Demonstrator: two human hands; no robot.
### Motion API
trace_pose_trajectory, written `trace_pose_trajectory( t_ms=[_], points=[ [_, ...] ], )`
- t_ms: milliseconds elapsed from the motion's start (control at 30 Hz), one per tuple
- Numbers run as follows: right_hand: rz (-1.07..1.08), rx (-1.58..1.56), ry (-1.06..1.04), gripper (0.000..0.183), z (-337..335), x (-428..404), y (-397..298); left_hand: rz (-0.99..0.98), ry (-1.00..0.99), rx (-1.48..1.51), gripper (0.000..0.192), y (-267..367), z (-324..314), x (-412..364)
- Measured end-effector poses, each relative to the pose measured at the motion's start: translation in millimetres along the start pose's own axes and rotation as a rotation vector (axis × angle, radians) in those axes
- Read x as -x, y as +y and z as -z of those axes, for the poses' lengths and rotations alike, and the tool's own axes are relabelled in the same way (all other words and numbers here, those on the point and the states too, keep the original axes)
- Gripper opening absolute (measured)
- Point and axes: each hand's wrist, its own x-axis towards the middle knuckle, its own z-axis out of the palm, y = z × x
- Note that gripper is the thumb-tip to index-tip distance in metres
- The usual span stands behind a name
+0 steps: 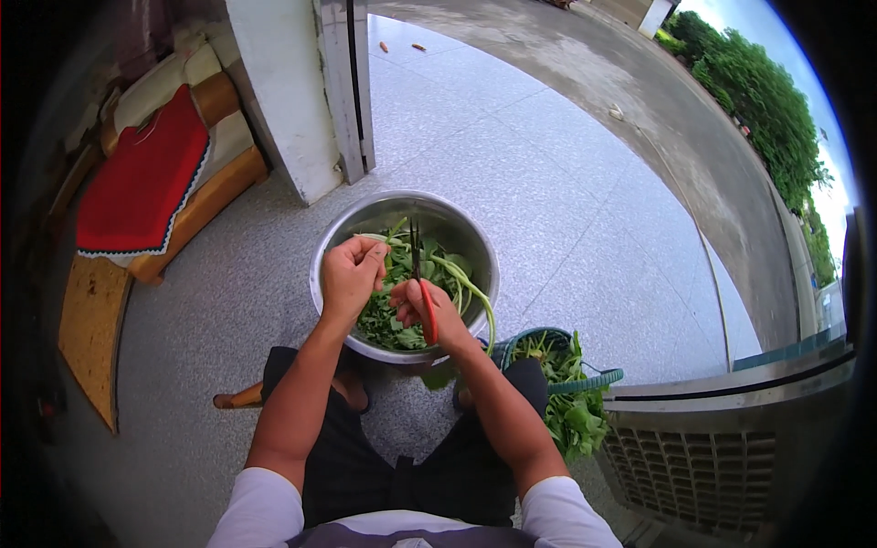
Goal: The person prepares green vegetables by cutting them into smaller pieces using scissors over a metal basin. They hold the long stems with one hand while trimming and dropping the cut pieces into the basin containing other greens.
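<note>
A wide stainless steel basin [490, 274] sits on the floor in front of me, holding cut leafy greens [390, 322]. Over its left side, my left hand [351, 274] pinches a green stem [388, 260] between thumb and fingers; most of the stem is hidden by the hand. My right hand [438, 312] grips red-handled scissors [429, 312] above the middle of the basin, their dark blades pointing away from me and slightly apart. Long pale-green stems [471, 279] hang over the basin's right rim, next to my right wrist.
A green woven basket [503, 353] of leafy greens [575, 425] stands by my right knee, leaves spilling out. Farther right is a metal door with a grille [692, 466]. A wall end [281, 89] rises beyond the basin. At left is a wooden seat with a red cloth [147, 185].
</note>
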Motion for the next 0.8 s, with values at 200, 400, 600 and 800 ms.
trace_pose_trajectory(
  t_ms=[200,400,600,800],
  points=[
    [-0.020,-0.032,-0.045,0.054,-2,3,-5,0.008,0.030,-0.132,0.014,-2,-1,-1],
    [-0.096,-0.135,-0.010,0.053,-7,5,-14,-0.039,-0.006,-0.226,0.013,-3,-3,1],
    [-0.151,-0.156,0.013,0.052,-7,8,-20,-0.004,-0.052,-0.217,0.012,-3,-7,4],
    [-0.218,-0.109,0.042,0.053,-8,11,-25,0.015,-0.034,-0.119,0.012,-1,-7,4]
  ],
)
